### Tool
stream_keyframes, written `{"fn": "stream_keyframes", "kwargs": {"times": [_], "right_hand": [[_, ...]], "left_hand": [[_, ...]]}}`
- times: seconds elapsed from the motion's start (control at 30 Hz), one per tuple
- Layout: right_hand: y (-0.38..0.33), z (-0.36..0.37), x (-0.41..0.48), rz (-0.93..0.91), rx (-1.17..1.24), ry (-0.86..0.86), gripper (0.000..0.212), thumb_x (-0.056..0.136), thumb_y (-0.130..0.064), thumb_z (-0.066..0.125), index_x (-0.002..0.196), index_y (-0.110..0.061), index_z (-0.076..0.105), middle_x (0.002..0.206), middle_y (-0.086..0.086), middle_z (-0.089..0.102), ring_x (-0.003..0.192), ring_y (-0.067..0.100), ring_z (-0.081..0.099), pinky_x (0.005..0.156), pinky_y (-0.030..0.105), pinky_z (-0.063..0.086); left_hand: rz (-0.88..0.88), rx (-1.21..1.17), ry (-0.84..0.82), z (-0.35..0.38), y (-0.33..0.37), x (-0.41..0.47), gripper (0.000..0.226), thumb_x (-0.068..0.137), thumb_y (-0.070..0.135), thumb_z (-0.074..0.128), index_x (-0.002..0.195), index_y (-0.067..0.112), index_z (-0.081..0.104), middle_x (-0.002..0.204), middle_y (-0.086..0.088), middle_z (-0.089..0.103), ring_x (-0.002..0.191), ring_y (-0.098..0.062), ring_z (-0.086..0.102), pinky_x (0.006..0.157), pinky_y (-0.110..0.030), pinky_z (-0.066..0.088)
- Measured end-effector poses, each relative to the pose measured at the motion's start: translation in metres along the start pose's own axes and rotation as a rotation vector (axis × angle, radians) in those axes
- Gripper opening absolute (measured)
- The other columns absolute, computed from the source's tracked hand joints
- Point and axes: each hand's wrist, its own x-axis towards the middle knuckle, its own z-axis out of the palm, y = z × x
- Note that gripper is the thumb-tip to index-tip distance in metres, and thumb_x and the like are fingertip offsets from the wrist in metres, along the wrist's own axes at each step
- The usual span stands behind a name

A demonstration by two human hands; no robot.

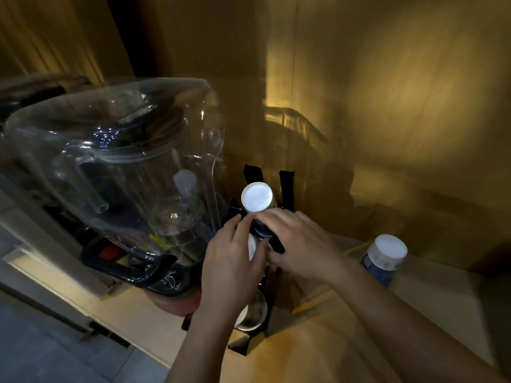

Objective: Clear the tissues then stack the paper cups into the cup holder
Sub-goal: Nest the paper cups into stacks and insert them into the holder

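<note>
A black cup holder (286,186) stands on the wooden counter against the wall. A stack of paper cups (256,197) sits upside down in it, white bottom facing up. My left hand (232,258) and my right hand (298,239) both wrap around the blue and white sides of this stack, just below its top. Another cup (253,313) lies low in the holder under my left wrist. A separate upside-down paper cup (385,258), blue with a white bottom, stands on the counter to the right. No tissues are visible.
A large blender with a clear plastic cover (124,161) and dark base (130,269) stands close on the left, almost touching the holder. The counter edge (116,324) runs diagonally at lower left. A wooden wall (387,106) rises behind.
</note>
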Motion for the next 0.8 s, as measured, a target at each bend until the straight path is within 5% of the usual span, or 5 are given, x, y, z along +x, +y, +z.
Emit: {"fn": "stream_keyframes", "kwargs": {"times": [0.17,0.67,0.8], "right_hand": [[0.028,-0.033,-0.027,0.172,-0.031,0.136,0.054,0.081,-0.024,0.060,0.131,-0.019,0.040,0.131,0.002,0.051,0.113,0.020,0.047,0.085,0.028,0.032],[0.141,-0.041,-0.143,0.939,0.079,0.090,0.075,0.081,-0.044,0.062,0.140,-0.018,0.025,0.145,0.008,0.036,0.129,0.025,0.036,0.105,0.044,0.029],[0.156,-0.028,-0.149,0.963,0.143,0.062,0.082,0.076,-0.042,0.067,0.141,-0.017,0.023,0.143,0.009,0.039,0.128,0.025,0.037,0.106,0.043,0.026]], "left_hand": [[0.160,-0.156,-0.009,0.019,0.044,0.012,0.044,0.089,0.031,0.058,0.130,0.015,0.052,0.126,-0.003,0.060,0.114,-0.018,0.055,0.093,-0.037,0.049],[0.289,-0.247,-0.444,0.193,0.095,0.027,0.036,0.093,0.028,0.051,0.127,0.018,0.051,0.126,-0.004,0.060,0.113,-0.018,0.055,0.088,-0.020,0.036],[0.101,-0.529,-0.612,0.218,0.095,0.027,0.035,0.096,0.025,0.049,0.129,0.013,0.051,0.128,-0.006,0.061,0.117,-0.021,0.056,0.101,-0.041,0.045]]}}
